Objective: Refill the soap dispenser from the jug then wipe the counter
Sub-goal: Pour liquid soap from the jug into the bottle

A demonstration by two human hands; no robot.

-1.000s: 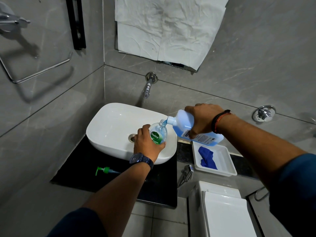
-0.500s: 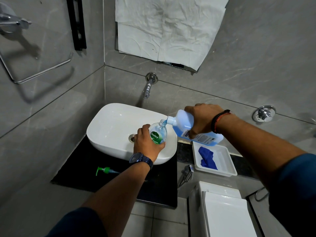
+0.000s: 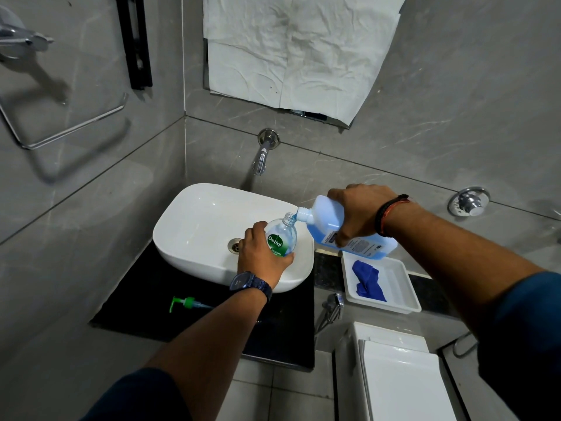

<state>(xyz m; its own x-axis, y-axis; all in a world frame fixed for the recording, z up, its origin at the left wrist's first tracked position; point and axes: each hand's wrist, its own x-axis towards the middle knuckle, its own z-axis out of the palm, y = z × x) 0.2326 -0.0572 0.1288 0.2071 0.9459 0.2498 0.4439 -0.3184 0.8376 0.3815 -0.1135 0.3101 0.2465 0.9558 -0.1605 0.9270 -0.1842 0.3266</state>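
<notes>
Nearest on the black table (image 3: 127, 311) lies the green pump head (image 3: 185, 302), off its bottle and on its side. Just beyond it, the left hand (image 3: 261, 256) is wrapped around the lower body of the clear Dettol soap dispenser (image 3: 282, 237), holding it upright over the near rim of the white basin (image 3: 200, 214). The thin plastic bottle probably flexes under a hard squeeze, so a firm hold low on the body, as here, suits it. To the right, a white tray (image 3: 400, 287) holds a crumpled blue cloth (image 3: 368, 281), soft and easy to pinch up for wiping. Above the tray, the right hand (image 3: 359, 212) is clenched around the middle of the refill jug (image 3: 331, 226), tipped so its white spout meets the dispenser's open neck; blue liquid sits in both. The jug looks about half full and heavier toward its base, and any spilled soap would make it slippery. Farther back, the wall tap (image 3: 261, 156) hangs above the basin.
</notes>
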